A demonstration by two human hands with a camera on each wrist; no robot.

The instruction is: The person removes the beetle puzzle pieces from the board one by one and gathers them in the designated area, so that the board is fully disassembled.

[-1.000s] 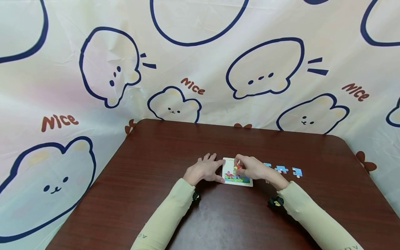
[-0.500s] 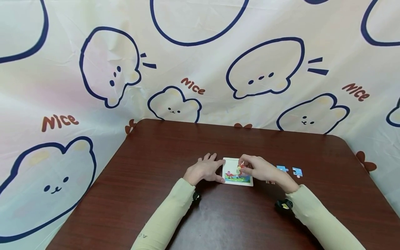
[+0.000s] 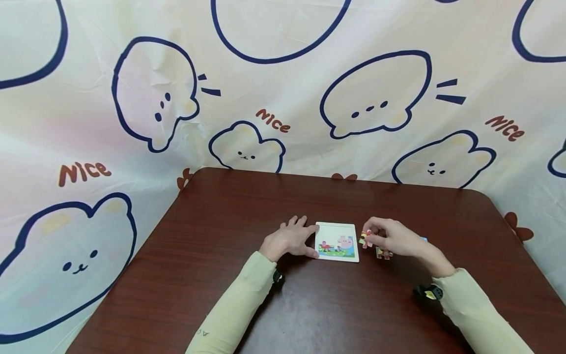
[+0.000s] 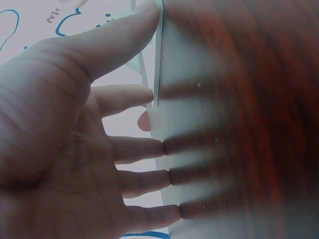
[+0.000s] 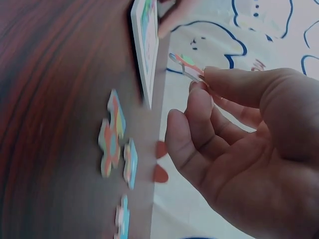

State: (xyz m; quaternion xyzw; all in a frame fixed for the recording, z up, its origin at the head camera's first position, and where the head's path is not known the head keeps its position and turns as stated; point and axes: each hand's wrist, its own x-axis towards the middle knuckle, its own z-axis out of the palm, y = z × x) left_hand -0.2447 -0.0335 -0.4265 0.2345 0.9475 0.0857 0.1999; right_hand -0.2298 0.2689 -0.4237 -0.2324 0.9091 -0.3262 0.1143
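My right hand [image 3: 394, 237] pinches a red and green jigsaw piece [image 3: 364, 239] between thumb and fingers, just right of a white-framed puzzle tray [image 3: 329, 229]. In the right wrist view this held piece [image 5: 187, 67] is tilted and lifted off the table. Printed pieces fill the tray's lower part, among them a pink pig face [image 3: 345, 242]; its upper part is white. My left hand [image 3: 289, 241] lies at the tray's left side with fingers spread, thumb and index finger touching the edge. The left wrist view shows its thumb [image 4: 119, 45] against the tray's rim.
A multicoloured loose jigsaw piece [image 3: 383, 253] lies on the brown table [image 3: 283, 196] below the right hand. Blue pieces [image 5: 130, 164] lie beyond it, mostly hidden by that hand in the head view. A cartoon-printed cloth [image 3: 305, 98] hangs behind the table.
My right hand has moved right, from over the tray to beside it, with the red and green jigsaw piece still pinched. The pig face is now uncovered. My left hand has stayed put.
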